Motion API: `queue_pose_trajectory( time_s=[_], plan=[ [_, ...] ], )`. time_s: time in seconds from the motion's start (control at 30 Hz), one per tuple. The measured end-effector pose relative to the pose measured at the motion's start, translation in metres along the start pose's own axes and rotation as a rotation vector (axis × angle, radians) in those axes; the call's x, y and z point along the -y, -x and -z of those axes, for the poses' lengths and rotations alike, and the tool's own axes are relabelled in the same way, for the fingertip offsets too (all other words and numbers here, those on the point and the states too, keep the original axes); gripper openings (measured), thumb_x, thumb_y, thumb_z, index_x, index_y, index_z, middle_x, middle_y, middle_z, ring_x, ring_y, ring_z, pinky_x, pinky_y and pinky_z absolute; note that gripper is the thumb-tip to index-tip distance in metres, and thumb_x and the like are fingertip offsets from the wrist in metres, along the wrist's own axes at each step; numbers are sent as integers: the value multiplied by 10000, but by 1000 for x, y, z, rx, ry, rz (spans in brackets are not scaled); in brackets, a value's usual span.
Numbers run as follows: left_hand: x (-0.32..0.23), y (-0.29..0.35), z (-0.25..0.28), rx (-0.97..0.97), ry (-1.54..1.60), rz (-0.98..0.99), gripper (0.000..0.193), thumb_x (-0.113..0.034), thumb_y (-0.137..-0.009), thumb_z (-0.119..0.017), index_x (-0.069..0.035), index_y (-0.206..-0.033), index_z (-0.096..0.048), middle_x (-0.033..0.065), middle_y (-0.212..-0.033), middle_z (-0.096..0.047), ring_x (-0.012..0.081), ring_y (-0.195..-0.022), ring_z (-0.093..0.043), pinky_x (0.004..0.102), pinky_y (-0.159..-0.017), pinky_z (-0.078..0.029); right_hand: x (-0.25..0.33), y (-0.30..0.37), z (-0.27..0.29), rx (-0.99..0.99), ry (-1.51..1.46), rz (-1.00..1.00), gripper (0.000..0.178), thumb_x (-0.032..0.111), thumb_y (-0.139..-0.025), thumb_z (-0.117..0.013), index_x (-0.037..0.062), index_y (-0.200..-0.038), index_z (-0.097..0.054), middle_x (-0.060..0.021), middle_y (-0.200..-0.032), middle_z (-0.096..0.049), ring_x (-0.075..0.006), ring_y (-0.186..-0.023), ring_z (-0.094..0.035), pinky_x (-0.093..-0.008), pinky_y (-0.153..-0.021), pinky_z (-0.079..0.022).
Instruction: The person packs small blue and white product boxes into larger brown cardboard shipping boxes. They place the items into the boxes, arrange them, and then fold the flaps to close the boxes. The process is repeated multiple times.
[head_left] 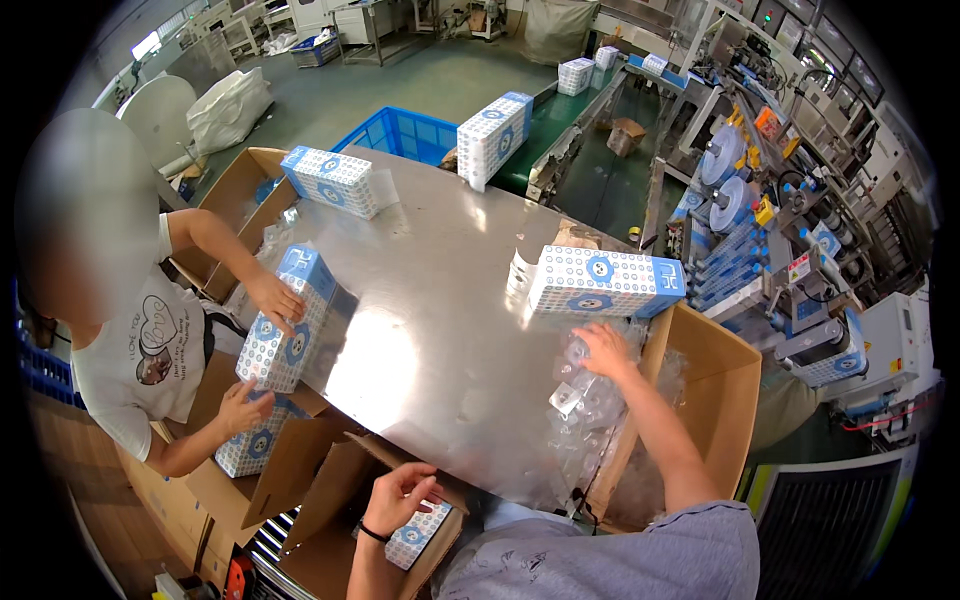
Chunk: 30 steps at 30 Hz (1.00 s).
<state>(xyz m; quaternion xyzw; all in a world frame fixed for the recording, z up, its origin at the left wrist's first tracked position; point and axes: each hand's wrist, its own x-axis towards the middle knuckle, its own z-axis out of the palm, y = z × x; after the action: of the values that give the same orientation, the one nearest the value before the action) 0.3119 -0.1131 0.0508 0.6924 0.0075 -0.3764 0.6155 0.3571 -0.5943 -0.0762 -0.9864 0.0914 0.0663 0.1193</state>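
My right hand [606, 352] reaches over a heap of clear plastic pieces [590, 410] at the table's right edge. Its fingers are spread and touch or hover just above the pieces; which of the two I cannot tell. Just beyond it lies a blue-and-white patterned pack [605, 282] on its side. My left hand [402, 497], with a dark band at the wrist, hangs over an open cardboard carton [330, 500], fingers loosely bent and apart, nothing visible in them. Inside that carton sits another patterned pack [415, 535], partly hidden by the hand.
A co-worker [150, 330] at left has both hands on a patterned pack [290, 320] above a carton. More packs stand on the metal table [440, 260] and the green conveyor [550, 125]. A carton [715, 380] stands at right; a blue crate [400, 135] is behind the table.
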Motion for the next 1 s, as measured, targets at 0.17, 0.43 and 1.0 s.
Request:
queue_pose_trajectory(
  time_s=[0.17, 0.43, 1.0],
  plan=[
    [-40, -29, -30, -2, -65, -99, 257, -82, -979, -600, 55, -1196, -595, 125, -911, -717, 168, -803, -712, 280, -683, -600, -20, -6, -14, -131, -342, 59, 438, 142, -681, -848, 145, -1096, -708, -133, -1267, -613, -250, -926, -654, -372, -849, -531],
    [-17, -146, -129, -35, 102, -279, 423, -118, -960, -650, 22, -1336, -517, 145, -1161, -671, 181, -1019, -671, 334, -847, -589, 39, 19, 50, 296, -1160, 105, 485, 38, -751, -814, 73, -1206, -647, -82, -1101, -668, -109, -719, -620, -273, -703, -528],
    [-3, -151, -96, -35, 405, 95, 194, -115, -988, -595, -12, -1152, -592, 167, -1082, -702, 232, -945, -712, 348, -781, -612, -6, -16, -10, -265, -154, 153, 234, 177, -771, -764, 110, -991, -718, -131, -1016, -705, -326, -903, -684, -422, -732, -539]
  ],
)
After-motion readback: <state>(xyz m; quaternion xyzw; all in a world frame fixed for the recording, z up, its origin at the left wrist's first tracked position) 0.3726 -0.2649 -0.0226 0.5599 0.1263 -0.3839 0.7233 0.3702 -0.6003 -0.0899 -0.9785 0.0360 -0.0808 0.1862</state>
